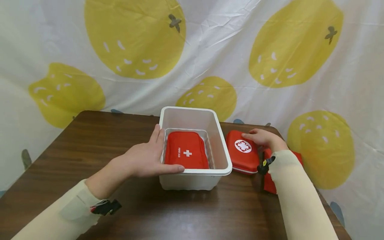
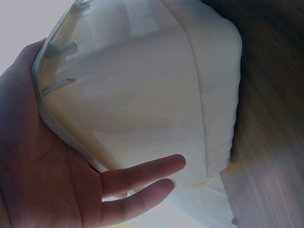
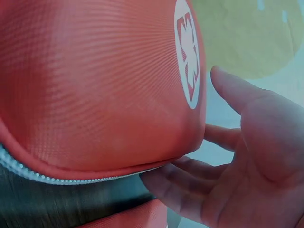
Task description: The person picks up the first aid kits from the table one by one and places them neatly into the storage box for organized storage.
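Note:
A white plastic bin (image 1: 192,181) stands on the table, and a red first aid pouch (image 1: 192,153) with a white cross lies inside it. My left hand (image 1: 147,156) rests on the bin's near left corner, thumb along the front rim. In the left wrist view, two extended fingers (image 2: 142,173) lie along the bin's outer wall. Right of the bin is a red hard case (image 1: 244,156) with a white emblem and a zipper around its edge. My right hand (image 1: 265,138) is at its right side, fingertips at the lower edge and thumb raised near the top in the right wrist view.
Another red item (image 1: 270,181) lies to the right of the case, partly hidden under my right forearm. The dark wooden table (image 1: 120,133) ends at the back against a white curtain (image 1: 210,40) with yellow fruit prints.

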A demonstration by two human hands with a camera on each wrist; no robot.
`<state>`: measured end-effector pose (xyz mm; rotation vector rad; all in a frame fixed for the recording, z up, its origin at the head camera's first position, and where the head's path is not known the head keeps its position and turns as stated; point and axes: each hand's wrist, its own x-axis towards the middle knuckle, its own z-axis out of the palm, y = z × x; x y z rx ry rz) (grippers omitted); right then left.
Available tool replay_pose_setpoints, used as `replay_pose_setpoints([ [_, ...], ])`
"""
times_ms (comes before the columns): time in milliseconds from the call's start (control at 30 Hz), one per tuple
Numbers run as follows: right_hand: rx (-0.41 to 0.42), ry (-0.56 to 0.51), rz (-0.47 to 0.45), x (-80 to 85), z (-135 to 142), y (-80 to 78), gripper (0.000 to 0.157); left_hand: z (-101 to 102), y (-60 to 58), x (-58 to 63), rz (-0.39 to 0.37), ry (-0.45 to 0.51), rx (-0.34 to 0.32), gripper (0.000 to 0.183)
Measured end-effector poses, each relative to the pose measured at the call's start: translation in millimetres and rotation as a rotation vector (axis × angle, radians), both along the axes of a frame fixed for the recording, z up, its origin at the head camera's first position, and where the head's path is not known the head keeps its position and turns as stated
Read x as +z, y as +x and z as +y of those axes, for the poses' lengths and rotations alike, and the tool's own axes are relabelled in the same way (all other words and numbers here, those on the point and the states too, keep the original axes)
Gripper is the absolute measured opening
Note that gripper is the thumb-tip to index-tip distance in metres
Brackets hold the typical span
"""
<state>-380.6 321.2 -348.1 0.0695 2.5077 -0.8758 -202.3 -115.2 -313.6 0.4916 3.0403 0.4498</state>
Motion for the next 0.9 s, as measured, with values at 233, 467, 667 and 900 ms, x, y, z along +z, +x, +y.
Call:
replay_pose_setpoints([
  [233, -0.016, -0.095, -0.050, -3.9, 3, 2.0, 0.075, 1, 0.0, 1.2, 0.001, -0.006, 0.000, 0.133],
  [467, -0.059, -0.174, -0.029, -10.2, 11, 7.1, 0.073, 1, 0.4, 1.7, 0.006, -0.004, -0.005, 0.132],
  [667, -0.141, -0.420, -0.046, -16.1, 12, 6.7, 0.073, 1, 1.1, 2.4, 0.003, 0.001, -0.013, 0.132],
  [900, -0.185, -0.623, -0.031, -21.2, 11, 7.4, 0.068, 1, 1.2, 2.1, -0.002, 0.008, -0.013, 0.131],
])
